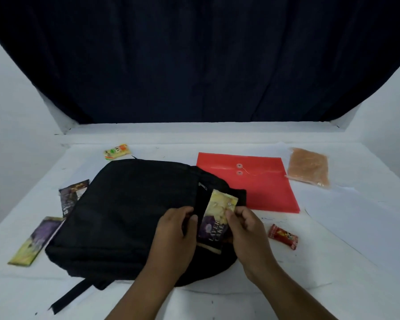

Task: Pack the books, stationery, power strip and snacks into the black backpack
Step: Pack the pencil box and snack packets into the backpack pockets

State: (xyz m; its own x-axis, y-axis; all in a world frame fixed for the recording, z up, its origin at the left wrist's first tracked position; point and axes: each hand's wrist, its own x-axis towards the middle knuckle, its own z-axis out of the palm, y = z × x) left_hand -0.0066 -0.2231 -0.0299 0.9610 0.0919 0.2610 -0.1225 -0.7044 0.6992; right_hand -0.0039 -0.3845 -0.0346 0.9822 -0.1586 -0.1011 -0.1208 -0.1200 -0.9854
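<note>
Both hands over backpack (125,204): right hand (247,227) pinching cake packet (215,218), left hand (176,229) beside.

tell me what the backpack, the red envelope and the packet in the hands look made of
Backpack: matte black woven fabric, probably nylon; it sags softly. Red envelope: smooth, slightly translucent plastic, with string-and-button closure. Packet: glossy printed plastic film, crimped at the end.

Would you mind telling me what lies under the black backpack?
The black backpack overlaps a dark snack packet at its left edge and the red envelope corner. Anything beneath its middle is hidden.
</note>
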